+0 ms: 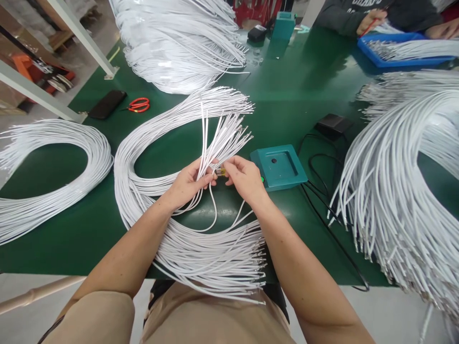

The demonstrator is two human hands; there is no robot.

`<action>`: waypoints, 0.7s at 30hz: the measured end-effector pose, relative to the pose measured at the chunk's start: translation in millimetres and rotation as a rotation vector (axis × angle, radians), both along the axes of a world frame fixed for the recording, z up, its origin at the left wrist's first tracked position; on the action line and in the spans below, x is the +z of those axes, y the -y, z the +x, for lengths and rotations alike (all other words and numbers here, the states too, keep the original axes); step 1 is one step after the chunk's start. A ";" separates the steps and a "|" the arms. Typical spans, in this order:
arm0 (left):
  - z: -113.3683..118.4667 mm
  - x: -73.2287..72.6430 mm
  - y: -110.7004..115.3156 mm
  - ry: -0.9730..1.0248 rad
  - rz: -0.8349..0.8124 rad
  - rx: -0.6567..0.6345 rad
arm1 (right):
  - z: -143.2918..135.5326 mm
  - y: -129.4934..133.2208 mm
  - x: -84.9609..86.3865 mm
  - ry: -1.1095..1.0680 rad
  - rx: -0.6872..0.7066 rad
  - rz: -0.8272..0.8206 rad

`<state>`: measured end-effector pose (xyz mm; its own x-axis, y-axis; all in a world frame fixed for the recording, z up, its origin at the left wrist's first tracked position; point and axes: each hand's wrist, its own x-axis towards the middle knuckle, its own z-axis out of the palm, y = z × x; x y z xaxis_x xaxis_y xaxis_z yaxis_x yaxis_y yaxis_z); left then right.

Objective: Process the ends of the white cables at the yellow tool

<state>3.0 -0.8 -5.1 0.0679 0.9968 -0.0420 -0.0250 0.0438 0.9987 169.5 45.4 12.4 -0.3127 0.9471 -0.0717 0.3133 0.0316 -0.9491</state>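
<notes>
My left hand (pixel 192 182) is closed on a few white cables (pixel 204 138) that stand up between its thumb and fingers. Close beside it, my right hand (pixel 244 177) pinches a small yellowish piece (pixel 221 172) at the cable ends; its exact kind is too small to make out. Around both hands curves a large bundle of white cables (pixel 125 162), its upper ends (pixel 229 136) behind my fingers and its lower ends (pixel 247 263) near my body. Just right of my right hand sits a teal device (pixel 280 167) with a recessed top and a green spot at its side.
White cable coils lie at the left (pixel 96 153), the back (pixel 175 43) and the right (pixel 398 191). Red-handled scissors (pixel 139 105) and a dark phone-like object (pixel 107 104) rest at the back left. Black cords (pixel 322 220) run beside the device. A co-worker's hand (pixel 373 21) is near a blue tray (pixel 373 57).
</notes>
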 end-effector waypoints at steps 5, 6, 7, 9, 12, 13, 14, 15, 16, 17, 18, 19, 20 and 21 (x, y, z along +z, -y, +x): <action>0.8 2.2 -0.1 0.042 -0.029 -0.021 | -1.2 1.7 -1.2 -0.019 0.133 0.088; 0.9 3.4 0.0 0.078 -0.059 -0.023 | -1.5 2.6 -1.7 0.024 0.154 0.142; 0.8 4.8 0.0 0.122 -0.099 -0.023 | -1.7 3.4 -2.1 0.075 0.171 0.212; -0.1 7.0 -0.2 0.216 -0.195 -0.015 | -1.7 5.0 -2.4 0.215 0.204 0.399; -1.6 7.8 -1.5 0.299 -0.319 0.004 | -0.2 6.4 -1.3 0.489 0.278 0.720; -1.7 7.3 -2.0 0.296 -0.332 0.012 | 1.0 6.2 -0.6 0.566 0.293 0.798; -1.5 6.6 -2.4 0.275 -0.327 0.019 | 2.6 5.7 0.3 0.627 0.290 0.852; -1.0 5.6 -2.7 0.236 -0.308 0.029 | 4.8 4.7 1.2 0.676 0.267 0.882; -0.3 4.6 -2.8 0.187 -0.280 0.040 | 7.5 3.3 1.9 0.721 0.233 0.893; 0.5 3.5 -2.8 0.133 -0.253 0.049 | 10.4 1.6 2.5 0.766 0.202 0.891; 1.3 2.5 -2.7 0.080 -0.232 0.052 | 13.5 -0.3 2.8 0.812 0.186 0.878; 2.0 1.6 -2.5 0.035 -0.217 0.051 | 16.4 -2.2 2.9 0.853 0.187 0.861; 2.5 0.9 -2.4 -0.003 -0.206 0.046 | 18.8 -3.8 2.8 0.884 0.201 0.846; 2.8 0.3 -2.4 -0.031 -0.199 0.041 | 20.8 -5.2 2.7 0.902 0.221 0.834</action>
<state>5.8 1.6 -4.8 0.0234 0.9706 -0.2397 0.0004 0.2398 0.9708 190.3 50.6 15.0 -0.6229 0.7401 0.2536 0.7526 0.6554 -0.0642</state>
